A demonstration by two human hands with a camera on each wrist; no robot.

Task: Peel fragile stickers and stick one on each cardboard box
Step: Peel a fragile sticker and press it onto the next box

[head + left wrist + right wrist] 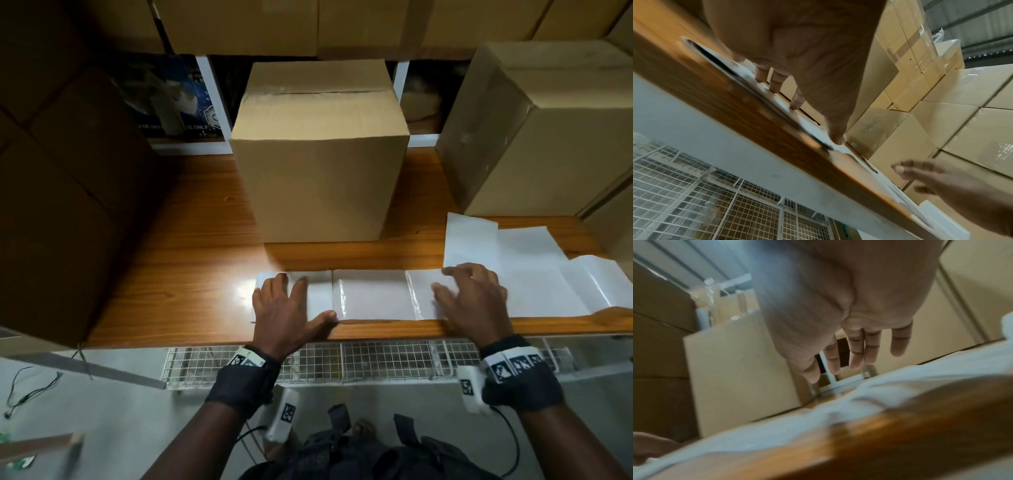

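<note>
The left hand (287, 308) lies flat on the left end of the sticker strip (370, 294), fingers spread and straight, thumb extended along the near edge of the strip. It presses the strip down; it grips nothing. The left wrist view confirms this: the fingertips (795, 104) touch the white surface at the edge of the wooden table (191, 246).

The right hand (469, 294) is spread over the right part of the same strip, fingers relaxed and slightly bent. The right wrist view shows the fingers (857, 353) extended with a gap beneath them, so the hand appears to hover just above the paper rather than press it. It holds nothing.

The strip runs between the two hands along the near table edge. Loose white backing sheets (520, 253) lie beyond and to the right of the right hand.

Task status, judged from the present layout:
- The centre cardboard box (322, 164) stands directly beyond the hands — no sticker is visible on its top or front face.
- The right cardboard box (548, 137) stands beyond the right hand; no sticker is visible on it either.
- No sticker is lifted from the strip.

Peeling and sticking remain for both boxes — the work appears to be at the start of a peel.
</note>
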